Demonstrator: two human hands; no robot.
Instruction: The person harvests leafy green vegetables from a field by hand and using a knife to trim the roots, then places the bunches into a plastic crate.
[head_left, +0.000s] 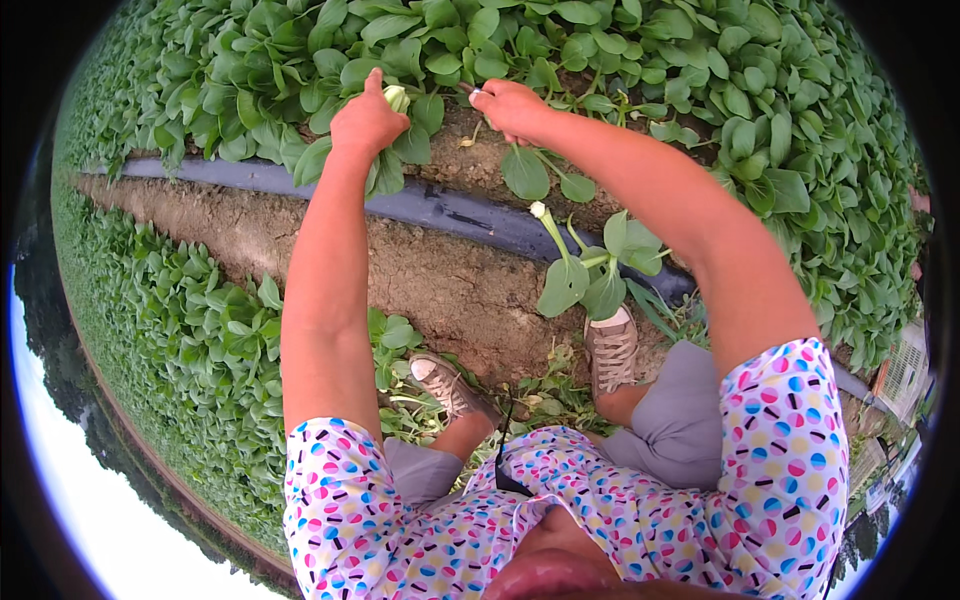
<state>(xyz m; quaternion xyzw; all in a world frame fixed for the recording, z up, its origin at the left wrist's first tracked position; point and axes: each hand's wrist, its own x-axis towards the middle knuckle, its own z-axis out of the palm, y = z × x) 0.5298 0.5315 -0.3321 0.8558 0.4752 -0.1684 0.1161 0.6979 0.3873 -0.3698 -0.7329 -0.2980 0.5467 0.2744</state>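
My left hand (369, 120) is closed around a leafy green plant, apparently bok choy. The plant's pale cut base (396, 98) points up beside my thumb, and its leaves (390, 171) hang below my fingers. My index finger stretches out toward the growing greens. In my right hand (511, 111) is a small knife-like tool (468, 88); only a short brownish and metallic part shows past my fingers. Both hands are at the near edge of the dense bed of leafy greens (480, 37). A cut bok choy plant (592, 262) lies across the dark hose, its white stem end toward the bed.
A dark flat irrigation hose (465, 214) runs along the bare soil furrow (450, 285). My sneakers (450, 386) stand among trimmed leaves. Another bed of greens (210, 322) extends at the left. Plastic crates (904, 367) are at the far right.
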